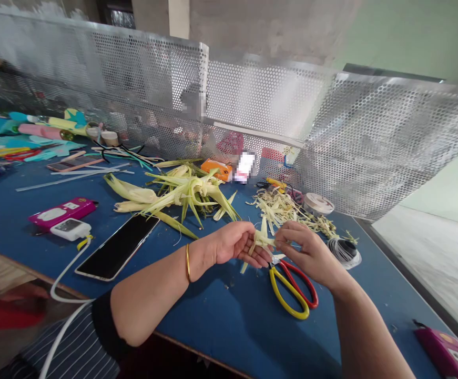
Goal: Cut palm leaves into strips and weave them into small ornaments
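A pale corn husk piece (262, 238) with several pointed strips spreading from its middle is held between my two hands above the blue table. My left hand (241, 243), palm up, cradles it on curled fingers. From the other side, my right hand (303, 247) pinches the end of one strip between bent fingers. Just below lie scissors (289, 289) with one yellow and one red handle, their blades partly hidden by my hands. Behind my left hand rests a heap of green-white corn husks (189, 192). Shredded husk scraps (280, 208) lie beyond my right hand.
A dark-screened phone (118, 247) and a purple device (62, 213) with a white cable lie on the left. At right are a wire spool (344, 252) and a tape roll (317, 203). Perforated metal sheet (260, 95) walls the table's back. Another purple device (447, 347) sits near right.
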Demonstrator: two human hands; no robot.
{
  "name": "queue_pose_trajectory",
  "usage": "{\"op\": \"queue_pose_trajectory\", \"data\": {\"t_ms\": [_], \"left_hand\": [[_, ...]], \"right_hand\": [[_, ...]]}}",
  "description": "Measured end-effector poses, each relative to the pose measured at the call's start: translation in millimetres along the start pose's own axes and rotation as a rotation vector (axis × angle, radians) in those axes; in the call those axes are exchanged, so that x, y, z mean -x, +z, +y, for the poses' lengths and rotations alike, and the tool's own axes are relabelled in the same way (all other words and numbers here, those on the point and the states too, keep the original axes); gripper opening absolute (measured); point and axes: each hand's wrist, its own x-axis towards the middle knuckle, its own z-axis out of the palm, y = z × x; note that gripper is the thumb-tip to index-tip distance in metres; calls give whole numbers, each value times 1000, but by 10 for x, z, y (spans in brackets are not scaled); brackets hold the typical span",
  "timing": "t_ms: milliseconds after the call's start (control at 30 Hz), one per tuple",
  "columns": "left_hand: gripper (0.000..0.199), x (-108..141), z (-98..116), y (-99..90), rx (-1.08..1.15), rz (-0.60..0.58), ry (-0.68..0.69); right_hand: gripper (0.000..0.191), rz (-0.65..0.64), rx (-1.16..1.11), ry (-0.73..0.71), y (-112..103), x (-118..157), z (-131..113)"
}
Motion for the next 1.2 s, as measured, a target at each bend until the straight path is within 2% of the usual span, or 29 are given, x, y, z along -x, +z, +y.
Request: {"op": "queue_pose_trajectory", "data": {"t_ms": [267, 567, 867, 1067, 1200], "left_hand": [[39, 17, -2, 80, -34, 80, -11], [42, 37, 22, 170, 81, 221, 50], [40, 40, 17, 182, 124, 228, 46], [38, 19, -28, 196, 130, 278, 78], [38, 19, -51, 226, 132, 319, 136]], "right_hand": [[22, -3, 22, -33, -17, 9, 7], [24, 148, 96, 43, 175, -38, -77], [24, 198, 110, 84, 198, -43, -98], [26, 235, 183, 58, 330, -66, -106], [8, 294, 117, 195, 361, -68, -108]]}}
